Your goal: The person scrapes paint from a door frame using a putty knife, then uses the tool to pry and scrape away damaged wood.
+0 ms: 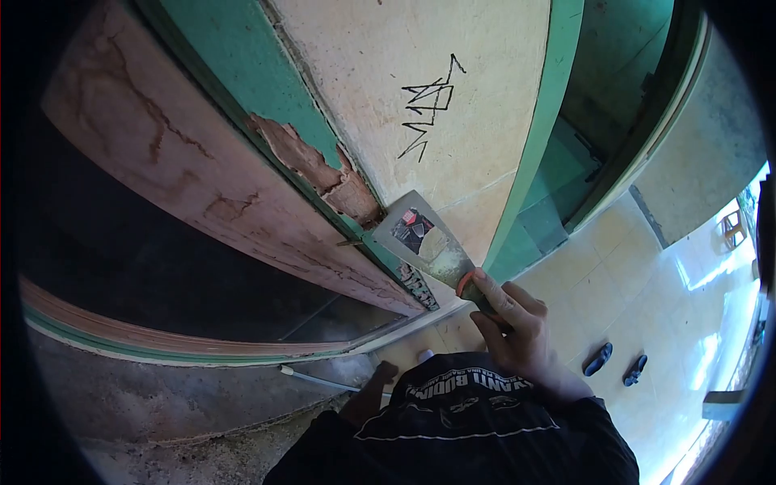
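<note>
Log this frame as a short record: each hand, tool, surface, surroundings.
right_hand: right hand, closed on the scraper's handle
tool: scraper, wide flat blade, sticker on its face
blade_position: over the edge of the green frame, at the lower end of the broken brown patch; contact cannot be told
left_hand: left hand, low, by the thin rod; grip unclear
wall: pale wall, with black scribble
floor: pale tiled floor, with two dark sandals
</note>
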A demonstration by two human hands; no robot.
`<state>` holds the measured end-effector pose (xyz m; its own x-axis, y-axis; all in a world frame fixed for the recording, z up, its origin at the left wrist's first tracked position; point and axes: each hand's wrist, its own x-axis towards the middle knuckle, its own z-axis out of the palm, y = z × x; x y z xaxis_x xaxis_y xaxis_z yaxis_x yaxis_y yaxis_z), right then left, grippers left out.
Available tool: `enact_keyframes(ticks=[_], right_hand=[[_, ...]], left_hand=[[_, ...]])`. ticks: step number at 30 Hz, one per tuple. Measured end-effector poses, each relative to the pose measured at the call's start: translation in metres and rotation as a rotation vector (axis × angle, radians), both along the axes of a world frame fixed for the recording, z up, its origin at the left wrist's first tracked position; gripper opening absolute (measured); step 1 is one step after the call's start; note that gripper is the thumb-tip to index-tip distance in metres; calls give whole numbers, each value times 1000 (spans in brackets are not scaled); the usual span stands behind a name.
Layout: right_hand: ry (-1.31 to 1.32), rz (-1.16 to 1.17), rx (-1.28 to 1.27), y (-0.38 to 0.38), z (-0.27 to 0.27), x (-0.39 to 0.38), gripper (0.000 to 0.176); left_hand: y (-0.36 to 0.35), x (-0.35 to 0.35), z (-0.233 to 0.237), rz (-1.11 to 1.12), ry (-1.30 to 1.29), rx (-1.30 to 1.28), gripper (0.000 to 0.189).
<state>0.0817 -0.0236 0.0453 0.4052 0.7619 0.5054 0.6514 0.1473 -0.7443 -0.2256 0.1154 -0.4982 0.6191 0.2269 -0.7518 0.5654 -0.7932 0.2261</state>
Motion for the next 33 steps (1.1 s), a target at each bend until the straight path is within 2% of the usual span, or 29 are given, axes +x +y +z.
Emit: enact_keyframes(ticks=[2, 4, 6, 7, 9, 11, 12, 13, 15, 16, 18, 25, 30, 32, 33], right_hand=[[-10, -14, 8, 3, -1, -3, 60], [-17, 1, 42, 7, 4, -8, 61], [5, -4, 45, 11, 7, -13, 60], [21, -6, 51, 11, 8, -13, 60], [13, 2, -7, 3, 9, -10, 59], [9, 14, -69, 2, 6, -10, 59], [-4, -14, -12, 5, 1, -9, 59], [-18, -40, 42, 7, -1, -9, 59], [-1, -35, 51, 9, 6, -9, 59], [18, -30, 71, 9, 11, -9, 60], [32, -4, 17, 3, 22, -10, 59], [26, -8, -105, -4, 28, -11, 57], [42, -2, -58, -6, 24, -12, 58], [36, -3, -70, -3, 27, -11, 58], [25, 33, 4, -1, 31, -12, 59]], left_hand=[[-11, 31, -19, -232, -60, 62, 31], [-6, 21, -25, -469, -120, 116, 30], [-23, 56, 54, 380, -309, -49, 40], [-21, 48, 26, 374, -309, -50, 40], [0, 63, -31, 523, -462, -265, 42], [21, 75, -63, 675, -609, -488, 43], [19, 78, -65, 752, -684, -603, 44], [3, 60, -61, 755, -686, -611, 44], [9, 85, 2, 123, -310, 101, 42], [10, 92, 19, 124, -313, 100, 42], [13, 93, 35, 123, -32, -4, 41], [27, 112, 53, 290, -25, -176, 39], [23, 88, 59, 452, 34, -318, 38], [22, 88, 65, 382, 21, -248, 33], [18, 90, 67, 315, 5, -189, 28]])
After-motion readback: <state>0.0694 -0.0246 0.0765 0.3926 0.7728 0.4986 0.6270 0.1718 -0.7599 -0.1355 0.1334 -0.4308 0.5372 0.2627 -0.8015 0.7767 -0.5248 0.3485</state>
